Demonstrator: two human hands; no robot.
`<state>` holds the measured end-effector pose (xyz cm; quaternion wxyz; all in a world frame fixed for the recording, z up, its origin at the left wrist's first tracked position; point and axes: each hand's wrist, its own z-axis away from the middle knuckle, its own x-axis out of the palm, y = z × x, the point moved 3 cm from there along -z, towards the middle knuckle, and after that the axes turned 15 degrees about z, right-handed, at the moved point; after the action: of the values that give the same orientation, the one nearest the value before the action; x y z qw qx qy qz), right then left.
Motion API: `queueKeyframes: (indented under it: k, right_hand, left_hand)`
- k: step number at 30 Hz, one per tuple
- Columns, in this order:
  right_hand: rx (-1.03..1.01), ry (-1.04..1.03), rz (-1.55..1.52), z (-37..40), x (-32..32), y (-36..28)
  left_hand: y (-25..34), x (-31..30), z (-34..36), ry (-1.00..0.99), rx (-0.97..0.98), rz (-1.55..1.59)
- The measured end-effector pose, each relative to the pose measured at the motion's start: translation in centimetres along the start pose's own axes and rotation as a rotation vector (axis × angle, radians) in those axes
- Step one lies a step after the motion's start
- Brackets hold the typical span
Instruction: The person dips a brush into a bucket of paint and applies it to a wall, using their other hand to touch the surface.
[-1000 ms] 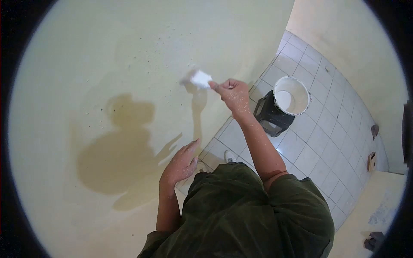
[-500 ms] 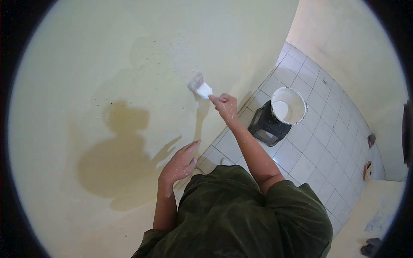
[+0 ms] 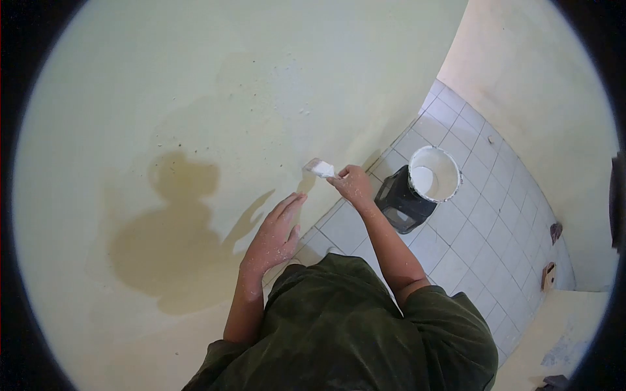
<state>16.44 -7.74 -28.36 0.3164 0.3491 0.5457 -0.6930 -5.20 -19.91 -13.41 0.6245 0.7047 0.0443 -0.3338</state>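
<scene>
My right hand (image 3: 353,184) grips the handle of a paintbrush (image 3: 320,168), its bristle end pointing left at the pale yellow wall (image 3: 222,117). White paint coats the brush. Fingers stretched out, my left hand (image 3: 274,238) is held up by the wall with nothing in it. White specks dot both forearms. Around the brush, the wall carries small dark marks and a whitish patch above. To the right, a white bucket (image 3: 435,174) with white paint inside rests on a black stool (image 3: 405,202).
White tiles (image 3: 469,228) cover the floor, which meets the wall along a dark edge. A wooden piece (image 3: 549,276) and a dark crumpled item (image 3: 555,232) lie at the far right. My shadow falls on the wall at left.
My right hand has drawn the paintbrush down the wall and slightly right, and the brush has turned more sideways. My left hand has risen a little, still with its fingers out.
</scene>
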Motion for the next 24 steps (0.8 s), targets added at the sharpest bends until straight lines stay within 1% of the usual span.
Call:
queueKeyframes:
  k: [3, 6, 9, 12, 14, 20, 23, 24]
  right_hand:
    - [-0.114, 0.118, -0.065, 0.5, -4.1, -3.0]
    - [-0.130, 0.100, -0.171, 0.6, -7.9, -5.8]
    - [-0.168, 0.126, -0.271, 1.5, -12.9, -8.7]
    - [-0.258, 0.214, -0.500, 1.5, -16.3, -10.9]
    - [-0.308, 0.305, -0.590, 2.2, -18.9, -13.0]
    - [-0.393, 0.593, -0.826, 2.8, -23.5, -18.8]
    - [-0.351, 0.611, -0.845, 3.6, -25.4, -21.1]
    - [-0.365, 0.643, -0.859, 4.0, -26.0, -21.6]
  left_hand:
    - [0.6, -0.3, -0.1, -0.015, 0.017, 0.001]
    - [1.3, -1.1, -0.2, -0.013, 0.050, -0.004]
    - [1.9, -2.2, -0.2, 0.017, 0.083, -0.016]
    - [2.2, -3.2, -0.1, 0.053, 0.112, -0.017]
    - [2.3, -3.9, -0.2, 0.078, 0.142, -0.024]
    - [3.1, -6.1, -1.1, 0.114, 0.234, -0.045]
    - [3.5, -6.9, -1.7, 0.091, 0.268, -0.026]
    - [3.6, -7.1, -2.0, 0.076, 0.276, -0.029]
